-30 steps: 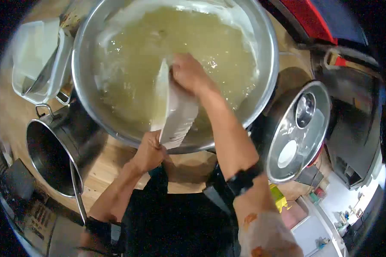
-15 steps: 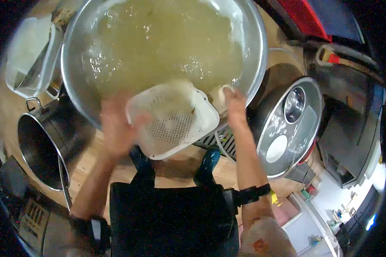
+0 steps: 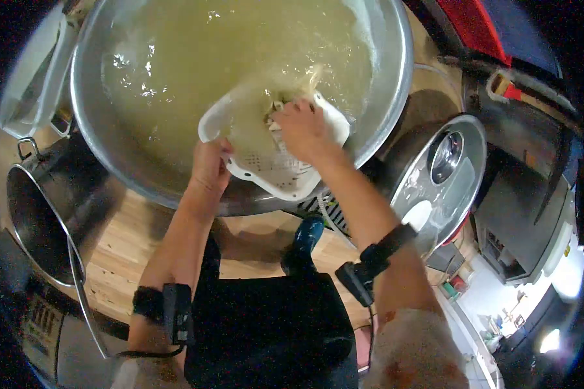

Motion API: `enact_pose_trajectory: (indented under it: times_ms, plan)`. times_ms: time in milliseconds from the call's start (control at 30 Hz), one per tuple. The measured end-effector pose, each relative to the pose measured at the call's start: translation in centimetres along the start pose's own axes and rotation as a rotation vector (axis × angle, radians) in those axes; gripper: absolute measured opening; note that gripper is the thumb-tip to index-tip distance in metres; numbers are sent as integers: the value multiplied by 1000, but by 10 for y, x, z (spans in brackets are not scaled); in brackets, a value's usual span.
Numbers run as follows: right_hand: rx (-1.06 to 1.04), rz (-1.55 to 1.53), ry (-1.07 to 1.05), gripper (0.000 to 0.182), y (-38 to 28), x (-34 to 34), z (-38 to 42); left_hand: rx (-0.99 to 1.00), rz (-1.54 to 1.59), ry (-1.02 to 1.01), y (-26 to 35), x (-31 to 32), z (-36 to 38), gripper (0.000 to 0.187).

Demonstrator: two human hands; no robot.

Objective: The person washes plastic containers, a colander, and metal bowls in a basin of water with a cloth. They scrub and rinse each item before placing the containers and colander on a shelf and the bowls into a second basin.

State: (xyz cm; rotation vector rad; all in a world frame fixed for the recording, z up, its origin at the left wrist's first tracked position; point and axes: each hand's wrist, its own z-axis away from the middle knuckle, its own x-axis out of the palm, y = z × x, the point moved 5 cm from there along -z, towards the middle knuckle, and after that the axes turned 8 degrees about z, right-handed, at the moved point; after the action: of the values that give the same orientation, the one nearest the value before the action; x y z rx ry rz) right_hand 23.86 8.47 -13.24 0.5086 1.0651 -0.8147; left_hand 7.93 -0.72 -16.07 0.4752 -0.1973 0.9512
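Observation:
A white perforated plastic basket (image 3: 276, 180) is tilted into cloudy yellowish water at the near side of a large metal basin (image 3: 130, 178). My left hand (image 3: 211, 162) is closed on the basket's left rim. Inside the basket, my right hand (image 3: 303, 133) has its fingers curled down over some small pale and brownish pieces (image 3: 272, 117), which I cannot identify. The fingers partly hide these pieces. The basket's far part is under the water.
A tall metal pot (image 3: 42, 220) with a raised handle stands at left, below a clear plastic tub (image 3: 36, 84). At right, a metal basin (image 3: 477, 146) holds a metal bowl (image 3: 446, 159) and a white round item (image 3: 416, 215). A brush (image 3: 507, 91) lies at upper right.
The basket has moved from the basin's near edge forward into the water. My left hand has taken its rim. My right hand has gone from beside the basket to inside it.

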Motion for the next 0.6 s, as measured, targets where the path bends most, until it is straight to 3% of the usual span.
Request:
enact_pose_trajectory:
  times_ms: [67, 133, 233, 267, 367, 500, 533, 600]
  plan:
    - [102, -154, 5, 34, -17, 8, -2, -46, -5, -12, -6, -14, -17, 32]
    - [176, -572, -201, 34, -40, 19, -13, 33, 3, 148, 17, -2, 10, 31]
    - [65, -649, -70, 30, -88, -26, -6, 107, -143, 42, 51, 9, 19, 25]
    - [64, -647, -70, 30, -88, -26, -11, 122, -251, 19, 57, 9, 19, 24]
    - [-72, -357, 394, 24, -82, -33, -25, 188, -416, 28, 71, 2, 13, 26]
    - [-41, -108, 467, 23, -43, 11, -45, 373, -492, -70, 84, 35, 45, 34]
    - [-74, -68, 378, 24, -39, 14, -37, 477, -569, -72, 87, 36, 47, 37]
    - [-112, -14, 288, 24, -31, 14, -16, 471, -618, -19, 85, 30, 42, 43]
